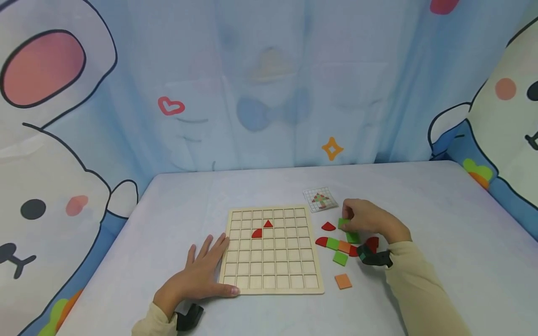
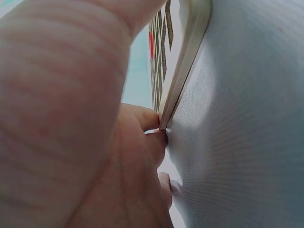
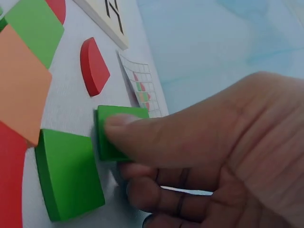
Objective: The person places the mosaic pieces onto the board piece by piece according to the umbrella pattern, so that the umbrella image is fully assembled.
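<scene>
My left hand (image 1: 197, 276) lies with fingers spread along the left edge of a wooden grid board (image 1: 291, 269), its thumb at the lower left corner. In the left wrist view, fingertips touch the board's rim (image 2: 183, 66). A red triangle (image 1: 268, 224) and a red quarter-round piece (image 1: 257, 233) sit in the board's upper cells. Right of the board, my right hand (image 1: 370, 220) pinches a green square tile (image 3: 105, 142), the thumb on its face. Just beside it lies another green tile (image 3: 71, 173). The fingertips behind the held tile are partly hidden.
A small pattern card (image 1: 315, 199) lies behind the tiles. Around my right hand are a red fan-shaped piece (image 1: 329, 226), an orange tile (image 1: 344, 247), a green tile (image 1: 340, 258) and several other pieces. A separate orange tile (image 1: 343, 281) lies nearer the front. A curtain (image 1: 269, 140) hangs behind the table.
</scene>
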Motion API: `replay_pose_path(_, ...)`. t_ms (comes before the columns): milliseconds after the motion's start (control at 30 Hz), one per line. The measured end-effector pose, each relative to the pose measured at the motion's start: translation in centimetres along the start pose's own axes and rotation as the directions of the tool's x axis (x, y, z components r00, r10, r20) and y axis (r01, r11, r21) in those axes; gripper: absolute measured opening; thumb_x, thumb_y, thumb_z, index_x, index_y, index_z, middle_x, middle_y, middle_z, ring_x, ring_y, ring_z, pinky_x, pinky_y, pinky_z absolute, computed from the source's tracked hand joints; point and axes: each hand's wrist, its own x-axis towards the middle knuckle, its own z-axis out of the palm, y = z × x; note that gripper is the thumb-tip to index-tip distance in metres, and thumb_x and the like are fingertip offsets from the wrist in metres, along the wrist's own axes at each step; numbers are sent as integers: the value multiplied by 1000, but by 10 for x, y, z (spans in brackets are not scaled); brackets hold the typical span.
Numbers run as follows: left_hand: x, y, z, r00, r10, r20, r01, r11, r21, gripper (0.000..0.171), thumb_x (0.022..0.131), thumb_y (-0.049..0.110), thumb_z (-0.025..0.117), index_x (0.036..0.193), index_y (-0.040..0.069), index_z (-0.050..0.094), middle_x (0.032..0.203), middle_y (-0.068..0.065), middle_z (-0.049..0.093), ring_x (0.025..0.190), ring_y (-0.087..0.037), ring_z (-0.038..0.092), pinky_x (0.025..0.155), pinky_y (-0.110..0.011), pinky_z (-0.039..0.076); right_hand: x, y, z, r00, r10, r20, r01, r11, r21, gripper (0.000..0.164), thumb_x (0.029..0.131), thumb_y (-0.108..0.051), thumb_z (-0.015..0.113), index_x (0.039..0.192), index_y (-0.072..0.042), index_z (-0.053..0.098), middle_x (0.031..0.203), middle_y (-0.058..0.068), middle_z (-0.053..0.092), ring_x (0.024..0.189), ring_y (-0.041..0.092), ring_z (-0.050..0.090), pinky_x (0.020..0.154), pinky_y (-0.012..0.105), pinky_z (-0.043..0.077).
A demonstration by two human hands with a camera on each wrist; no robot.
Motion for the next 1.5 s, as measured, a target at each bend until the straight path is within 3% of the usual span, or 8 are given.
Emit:
replay_pose_path(133,-2,3,-2,1000,1,8,-1,1000,-13,134,76,72,85,173,10,17,180,-7,7,164,-34,-10,122,-64,-17,2,0,0,996,-52,-75,53,998,13,12,93,-4,73,101,1,66,85,6,59,80,24,55,68,37,48)
replay_pose_path(300,-6,12,-10,999,-6,33,7,1000,-23,131,79,67,86,172,8,17,180,-10,8,163,-38,-10,121,-68,-15,5,-2,-1,984,-104,-146,111,993,34,23,96,-4,71,118,1,77,92,7,66,82,24,57,69,37,50)
replay_pose_path(533,-6,12,-9,1000,-4,28,4,1000,-19,131,78,66,87,172,7,18,179,-12,9,163,-39,-8,121,-69,-14,8,-12,2,968,-83,-235,120,982,145,18,98,-6,71,114,-1,78,92,7,72,83,26,64,75,39,52)
replay_pose_path(733,-3,5,-4,1000,-11,13,11,1000,-6,134,76,73,85,173,10,17,180,-7,8,164,-35,-9,122,-65,-16,11,-24,7,964,-97,-246,164,949,268,19,101,-6,70,117,0,76,96,14,74,83,31,69,78,44,57)
replay_pose_path(933,-2,2,-2,1000,10,-6,-10,1000,-16,135,74,76,84,172,9,19,179,-9,11,164,-37,-7,122,-66,-16,12,-40,12,963,-137,-234,214,913,347,22,103,-6,67,122,3,73,96,12,74,86,35,70,81,48,58)
replay_pose_path(1133,-3,5,-3,1000,-7,-1,7,1000,-5,134,74,75,85,173,10,20,179,-8,11,164,-36,-7,122,-66,-15,15,-58,22,956,-166,-242,251,890,381,25,104,-4,64,126,5,71,96,11,74,89,37,70,76,44,58)
replay_pose_path(1333,-5,12,-8,1000,-11,25,11,1000,-14,130,78,68,86,173,9,18,180,-10,10,164,-38,-7,122,-69,-13,19,-71,32,950,-186,-250,281,858,430,25,103,-2,64,126,6,70,101,15,72,92,39,73,82,51,60)
replay_pose_path(1500,-4,12,-8,1000,-8,19,8,1000,-17,131,78,68,87,172,8,19,179,-11,11,164,-39,-6,122,-69,-13,24,-79,42,948,-203,-244,296,844,447,23,103,-2,65,124,5,71,95,12,72,87,40,73,80,50,60)
